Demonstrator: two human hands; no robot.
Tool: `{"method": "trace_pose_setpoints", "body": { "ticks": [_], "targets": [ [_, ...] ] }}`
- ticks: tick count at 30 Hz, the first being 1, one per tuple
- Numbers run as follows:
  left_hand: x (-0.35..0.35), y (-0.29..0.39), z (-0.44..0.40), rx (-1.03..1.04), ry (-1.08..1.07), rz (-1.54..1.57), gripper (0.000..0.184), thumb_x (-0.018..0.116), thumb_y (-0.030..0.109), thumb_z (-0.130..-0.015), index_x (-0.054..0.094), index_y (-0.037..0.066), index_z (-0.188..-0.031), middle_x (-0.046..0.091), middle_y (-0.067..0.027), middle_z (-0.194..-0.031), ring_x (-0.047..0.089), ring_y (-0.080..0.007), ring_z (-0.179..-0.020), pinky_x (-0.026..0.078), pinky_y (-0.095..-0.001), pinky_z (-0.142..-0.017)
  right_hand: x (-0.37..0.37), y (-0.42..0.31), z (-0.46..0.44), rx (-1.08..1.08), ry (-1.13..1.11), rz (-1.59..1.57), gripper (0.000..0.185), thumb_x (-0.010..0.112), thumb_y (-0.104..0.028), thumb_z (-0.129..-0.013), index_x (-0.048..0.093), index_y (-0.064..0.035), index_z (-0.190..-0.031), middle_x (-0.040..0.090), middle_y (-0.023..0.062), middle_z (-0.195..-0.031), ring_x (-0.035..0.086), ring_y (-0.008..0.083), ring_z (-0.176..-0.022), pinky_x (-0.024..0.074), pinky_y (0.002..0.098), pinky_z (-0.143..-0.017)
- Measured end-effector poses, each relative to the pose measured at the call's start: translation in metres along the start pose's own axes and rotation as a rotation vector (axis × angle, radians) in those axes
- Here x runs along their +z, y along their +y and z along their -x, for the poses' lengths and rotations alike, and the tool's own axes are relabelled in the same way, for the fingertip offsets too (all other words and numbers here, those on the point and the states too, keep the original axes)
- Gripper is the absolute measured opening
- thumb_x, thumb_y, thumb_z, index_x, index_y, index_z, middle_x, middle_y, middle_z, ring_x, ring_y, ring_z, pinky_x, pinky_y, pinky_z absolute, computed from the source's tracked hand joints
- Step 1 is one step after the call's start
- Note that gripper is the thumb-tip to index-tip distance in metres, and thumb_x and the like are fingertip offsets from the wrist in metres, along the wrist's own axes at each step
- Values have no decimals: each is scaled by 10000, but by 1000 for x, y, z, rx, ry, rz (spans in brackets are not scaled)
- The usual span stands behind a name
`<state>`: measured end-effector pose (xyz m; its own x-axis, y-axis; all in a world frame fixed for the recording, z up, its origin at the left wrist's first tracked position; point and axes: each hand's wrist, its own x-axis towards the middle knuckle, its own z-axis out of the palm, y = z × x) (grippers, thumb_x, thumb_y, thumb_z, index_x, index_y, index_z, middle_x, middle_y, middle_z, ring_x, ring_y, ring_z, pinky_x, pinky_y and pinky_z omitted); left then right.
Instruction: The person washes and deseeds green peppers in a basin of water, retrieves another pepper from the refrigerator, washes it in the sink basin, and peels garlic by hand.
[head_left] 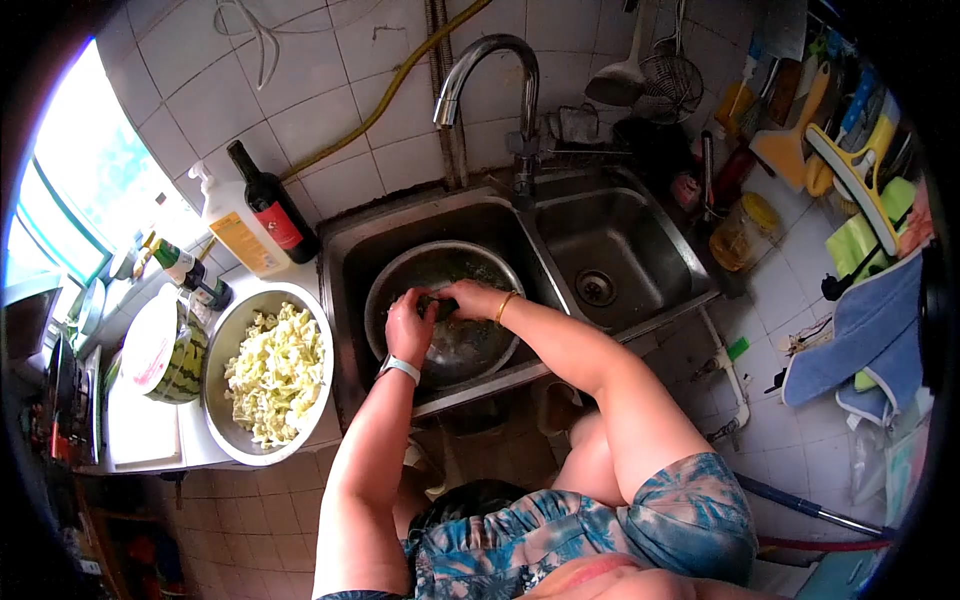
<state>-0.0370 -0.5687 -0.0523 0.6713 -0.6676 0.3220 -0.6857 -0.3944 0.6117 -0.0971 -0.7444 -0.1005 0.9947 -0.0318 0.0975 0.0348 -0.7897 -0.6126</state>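
Observation:
A round metal basin (400,275) sits in the larger, left sink bowl, with some water and dark green bits inside. Over it, my left hand (410,328) and my right hand (472,299) come together around a small dark object (440,308), too dark to identify. The fingers of both hands are bent and pressed against it. A light band is on my left wrist and a gold bracelet on my right. Left of the sink, a metal bowl (324,375) holds chopped pale cauliflower-like pieces (275,372).
The faucet (523,120) arches behind the basin. The smaller sink bowl (640,240) is at right. A dark bottle (270,205), a white pump bottle (235,225) and a cut watermelon (182,360) stand at left. A yellow-lidded jar (740,235) and hanging utensils are at right.

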Motion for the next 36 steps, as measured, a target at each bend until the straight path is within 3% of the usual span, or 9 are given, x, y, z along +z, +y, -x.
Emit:
{"method": "trace_pose_setpoints", "body": {
  "ticks": [4,8,9,13,18,25,27,31,36],
  "targets": [
    [1,-9,-1,-91,122,61,246,675,179,-838,615,52,-1040,656,-194,-997,616,-387,-933,484,-449,-803,-4,1,-5,-52,-39,-172,528,739,-140,-693,607,-62,-1199,645,170,-1148,605,306,-1085,466,383,-934],
    [-2,-7,-6,-254,232,231,531,749,293,-803,545,3,-1200,642,-240,-1086,618,-382,-1026,482,-408,-868,-16,8,-5,-19,-40,-265,522,762,-211,-733,616,-27,-1199,658,140,-1151,616,231,-1058,456,340,-938],
    [2,-14,-9,-281,187,234,529,737,303,-829,558,-33,-1196,646,-217,-1094,628,-301,-1031,476,-358,-883,-16,11,-4,-12,-45,-283,525,768,-230,-743,617,-27,-1203,660,135,-1151,617,221,-1050,453,335,-939],
    [9,-28,-12,-264,73,229,479,696,300,-868,578,-54,-1169,652,-213,-1067,631,-254,-1016,537,-349,-753,-26,12,0,-1,-106,-342,538,784,-296,-739,632,-29,-1181,673,130,-1122,615,215,-1050,445,335,-926],
    [19,-42,-17,-336,167,410,490,712,313,-831,587,-40,-1149,646,-232,-1095,635,-351,-1008,494,-382,-851,-29,12,-2,65,-221,-468,460,692,-298,-857,614,2,-1197,674,70,-1067,574,130,-977,434,276,-880],
    [30,-58,-7,-448,-114,245,436,637,189,-849,553,0,-1233,614,-254,-1150,593,-383,-1077,474,-427,-924,4,38,-4,325,-363,-472,499,657,-346,-874,596,9,-1219,670,127,-1093,598,182,-980,432,287,-895],
    [13,-37,-3,-358,-180,-130,399,632,164,-833,580,38,-1208,601,-244,-1155,583,-399,-1068,474,-449,-926,15,37,-1,238,-299,-271,477,666,-308,-860,595,-4,-1221,663,153,-1104,606,241,-1013,448,336,-913],
    [8,-31,2,-310,-165,-173,360,632,138,-805,618,76,-1159,594,-224,-1138,569,-405,-1069,475,-461,-921,35,38,0,85,-298,44,465,689,-165,-801,590,-49,-1241,626,215,-1156,582,361,-1105,464,413,-932],
    [5,-31,4,-74,-223,-250,434,698,136,-739,626,75,-1163,582,-230,-1181,539,-395,-1126,435,-440,-982,12,26,-6,225,-272,231,464,710,-137,-748,636,-93,-1204,653,185,-1112,621,344,-1037,490,413,-868]
  ]
}}
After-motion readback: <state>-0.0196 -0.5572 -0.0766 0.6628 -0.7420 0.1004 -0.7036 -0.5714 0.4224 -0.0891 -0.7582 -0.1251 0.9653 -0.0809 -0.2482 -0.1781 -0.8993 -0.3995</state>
